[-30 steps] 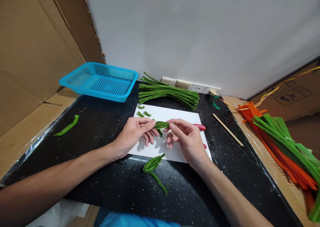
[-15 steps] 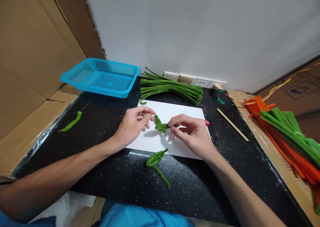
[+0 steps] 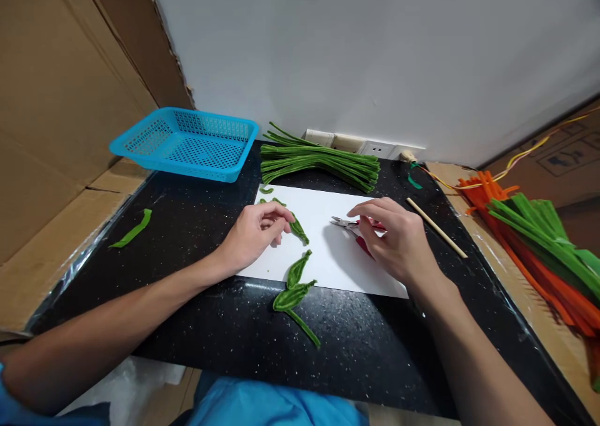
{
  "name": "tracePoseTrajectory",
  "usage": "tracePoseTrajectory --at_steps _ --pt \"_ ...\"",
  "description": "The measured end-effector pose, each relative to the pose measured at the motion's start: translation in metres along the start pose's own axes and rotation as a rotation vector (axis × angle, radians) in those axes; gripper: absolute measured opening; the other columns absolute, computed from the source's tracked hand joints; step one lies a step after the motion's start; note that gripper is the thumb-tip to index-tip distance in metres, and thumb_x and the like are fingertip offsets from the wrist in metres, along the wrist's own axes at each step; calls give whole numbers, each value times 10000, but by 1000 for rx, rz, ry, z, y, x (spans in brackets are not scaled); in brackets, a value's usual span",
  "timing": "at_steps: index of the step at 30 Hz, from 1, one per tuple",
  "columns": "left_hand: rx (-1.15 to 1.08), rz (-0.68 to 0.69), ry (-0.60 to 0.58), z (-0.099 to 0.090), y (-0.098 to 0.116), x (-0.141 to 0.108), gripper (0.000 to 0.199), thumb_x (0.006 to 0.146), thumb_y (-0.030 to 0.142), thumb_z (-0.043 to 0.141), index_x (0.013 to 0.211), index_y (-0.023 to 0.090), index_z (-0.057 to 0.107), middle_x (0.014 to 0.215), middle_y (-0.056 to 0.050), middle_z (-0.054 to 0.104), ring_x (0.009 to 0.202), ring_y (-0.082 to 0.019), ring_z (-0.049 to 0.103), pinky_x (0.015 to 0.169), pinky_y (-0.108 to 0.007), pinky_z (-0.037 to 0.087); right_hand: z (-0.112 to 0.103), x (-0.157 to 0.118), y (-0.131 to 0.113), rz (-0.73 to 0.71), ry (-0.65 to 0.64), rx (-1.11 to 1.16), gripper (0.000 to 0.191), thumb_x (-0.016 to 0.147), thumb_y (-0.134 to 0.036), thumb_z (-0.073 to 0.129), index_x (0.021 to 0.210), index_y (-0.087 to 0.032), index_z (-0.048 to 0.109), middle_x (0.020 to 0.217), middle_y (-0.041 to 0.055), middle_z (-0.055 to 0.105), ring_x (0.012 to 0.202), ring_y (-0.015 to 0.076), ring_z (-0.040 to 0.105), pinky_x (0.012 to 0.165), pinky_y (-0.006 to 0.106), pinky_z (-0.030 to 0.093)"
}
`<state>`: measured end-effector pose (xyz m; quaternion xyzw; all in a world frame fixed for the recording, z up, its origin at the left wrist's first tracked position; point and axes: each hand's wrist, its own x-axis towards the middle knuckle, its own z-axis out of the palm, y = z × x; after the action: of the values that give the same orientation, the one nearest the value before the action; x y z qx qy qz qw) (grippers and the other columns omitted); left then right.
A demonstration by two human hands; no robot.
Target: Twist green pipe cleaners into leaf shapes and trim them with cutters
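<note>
My left hand [image 3: 257, 233] is over the left part of the white sheet [image 3: 328, 267], thumb and fingers pinched on a green fuzzy leaf [image 3: 299, 230] that hangs down to the right. Just below that leaf, a second green leaf [image 3: 297, 270] lies across the sheet's front edge. It touches a third leaf with a stem [image 3: 291, 297] on the black table. My right hand [image 3: 391, 235] is curved over red-handled pliers [image 3: 349, 223], whose jaws point left; its fingers are apart, and its palm side is partly hidden.
A blue basket [image 3: 197, 148] stands at the back left. Green fuzzy stems [image 3: 323, 163] lie by the wall. A wooden stick [image 3: 435, 227] is at the right, beyond it orange strips [image 3: 539, 276] and bright green strips [image 3: 544, 232]. A green strip [image 3: 132, 229] lies at the left.
My right hand has let go of a leaf, which now lies near the sheet's front edge, and has moved right over the pliers. My left hand now has another leaf at its fingertips.
</note>
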<state>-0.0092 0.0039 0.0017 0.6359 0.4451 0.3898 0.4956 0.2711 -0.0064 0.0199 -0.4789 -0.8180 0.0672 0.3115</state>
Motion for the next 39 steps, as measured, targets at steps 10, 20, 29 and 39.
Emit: tracePoseTrajectory --at_steps 10,20,29,39 --pt "21 15 -11 0 2 -1 96 939 195 641 956 134 713 786 -38 718 599 -113 636 581 -236 525 15 2 -34 -151 -388 268 251 949 -158 702 1178 -248 751 1113 86 726 1056 275 609 925 425 519" --pt "47 3 -40 -1 3 -1 115 943 199 630 936 131 722 800 -44 712 621 -118 623 593 -249 503 14 3 -28 -66 -444 317 92 979 -193 659 933 -204 738 913 48 739 848 214 642 794 359 487" --pt "279 125 -109 4 3 -4 122 903 204 678 987 170 761 894 -34 750 689 -130 601 632 -258 455 15 3 -28 76 -298 405 87 952 -278 702 934 -220 763 850 33 745 731 186 642 675 316 484" --pt "276 150 -152 6 3 -7 106 905 212 703 980 169 765 864 -22 741 703 -130 587 666 -264 450 21 2 -36 221 -194 739 140 929 -338 774 975 -209 801 950 65 801 851 223 750 794 372 646"
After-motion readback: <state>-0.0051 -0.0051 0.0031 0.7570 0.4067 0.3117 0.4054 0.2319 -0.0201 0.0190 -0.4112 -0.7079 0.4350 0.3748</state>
